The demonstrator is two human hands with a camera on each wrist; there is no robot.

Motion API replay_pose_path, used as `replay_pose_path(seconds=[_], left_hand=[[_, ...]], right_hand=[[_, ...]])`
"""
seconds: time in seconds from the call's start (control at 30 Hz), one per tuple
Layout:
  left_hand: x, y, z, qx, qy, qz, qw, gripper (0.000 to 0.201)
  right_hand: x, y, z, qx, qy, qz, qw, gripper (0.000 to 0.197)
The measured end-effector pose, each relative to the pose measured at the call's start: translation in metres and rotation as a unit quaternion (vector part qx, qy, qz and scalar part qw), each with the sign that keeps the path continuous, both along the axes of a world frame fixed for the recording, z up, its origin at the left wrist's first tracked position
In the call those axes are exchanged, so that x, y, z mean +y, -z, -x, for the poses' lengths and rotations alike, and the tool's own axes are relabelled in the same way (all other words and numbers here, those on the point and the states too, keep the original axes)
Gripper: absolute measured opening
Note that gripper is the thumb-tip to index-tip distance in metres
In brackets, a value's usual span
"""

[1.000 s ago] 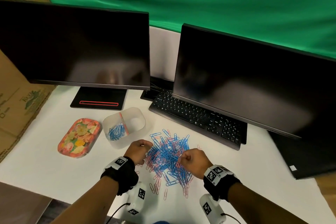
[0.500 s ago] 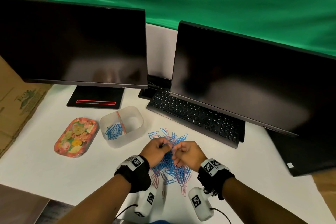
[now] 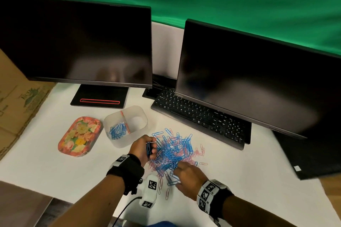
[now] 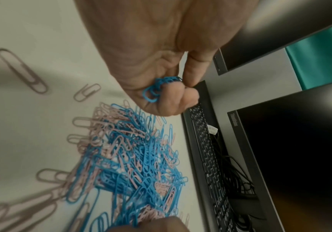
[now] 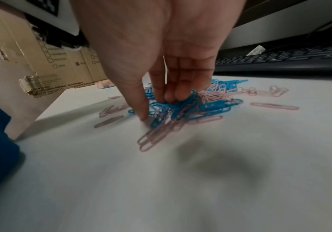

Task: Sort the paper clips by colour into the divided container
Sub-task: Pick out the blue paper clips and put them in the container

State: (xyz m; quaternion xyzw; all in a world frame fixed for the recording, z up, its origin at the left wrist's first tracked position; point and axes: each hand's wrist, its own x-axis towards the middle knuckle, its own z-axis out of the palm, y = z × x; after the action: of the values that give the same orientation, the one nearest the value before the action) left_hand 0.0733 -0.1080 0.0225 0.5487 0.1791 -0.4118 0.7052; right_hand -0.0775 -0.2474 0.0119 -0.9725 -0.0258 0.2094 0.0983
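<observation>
A mixed pile of blue and pink paper clips lies on the white desk. A translucent divided container stands left of the pile; its left compartment holds blue clips, its right compartment looks bare. My left hand sits at the pile's left edge, its curled fingers gripping a bunch of blue clips. At the pile's near edge my right hand reaches down, fingertips and thumb closing on blue clips there.
A floral tin tray sits left of the container. A black keyboard and two dark monitors stand behind the pile. Cardboard boxes line the left side. Loose pink clips lie scattered around the pile.
The hands met over the pile, then parted: the left one drew back left holding blue clips, while the right one dropped to the pile's near edge.
</observation>
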Motion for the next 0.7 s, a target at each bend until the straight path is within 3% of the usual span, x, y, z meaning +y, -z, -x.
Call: replay_pose_path(seconds=[0.4,0.5,0.6,0.7], left_hand=[[0.005,-0.008,0.001,-0.001,0.026,-0.016,1.000,0.016],[0.008,-0.009,0.000,0.000,0.020,-0.019,1.000,0.017],[0.011,-0.011,-0.002,-0.004,0.011,-0.026,1.000,0.018],[0.015,-0.018,-0.007,0.011,-0.003,-0.013,1.000,0.019]], right_hand=[[-0.004,0.005,-0.004,-0.019,0.032,-0.013,0.999,0.025],[-0.009,0.001,-0.003,-0.027,0.080,-0.072,0.994,0.023],[-0.017,-0.004,-0.006,-0.017,0.215,-0.194,0.957,0.013],[-0.021,-0.012,-0.019,-0.001,0.321,-0.321,0.891,0.012]])
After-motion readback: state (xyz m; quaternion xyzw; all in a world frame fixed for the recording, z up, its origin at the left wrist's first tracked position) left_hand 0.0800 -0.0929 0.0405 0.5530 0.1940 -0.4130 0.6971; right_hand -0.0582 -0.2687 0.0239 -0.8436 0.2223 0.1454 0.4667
